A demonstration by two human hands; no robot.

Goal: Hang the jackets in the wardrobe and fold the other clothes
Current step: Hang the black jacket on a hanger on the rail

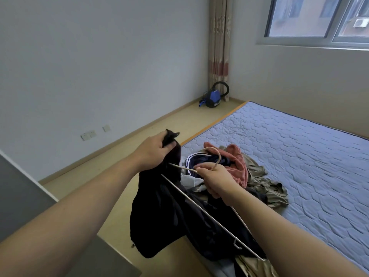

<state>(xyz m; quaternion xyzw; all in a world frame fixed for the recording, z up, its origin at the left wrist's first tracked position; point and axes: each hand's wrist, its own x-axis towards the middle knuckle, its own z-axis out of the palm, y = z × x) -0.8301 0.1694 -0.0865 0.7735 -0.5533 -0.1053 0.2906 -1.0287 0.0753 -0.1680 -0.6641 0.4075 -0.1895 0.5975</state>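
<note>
My left hand [153,151] grips the top of a black jacket [159,212], which hangs down in front of the bed. My right hand [216,179] holds a cream hanger [191,200] by the base of its hook; the hanger's long bar runs down across the jacket. On the blue quilted mattress [299,156] lies a heap of clothes: a navy garment with white stripes [201,159], a pink garment [238,162] and an olive garment [265,184].
A blue vacuum cleaner [214,96] stands in the far corner by the curtain [218,47]. Wood floor runs along the wall at left. A grey surface [18,188] sits at the lower left. The window [319,19] is at the top right.
</note>
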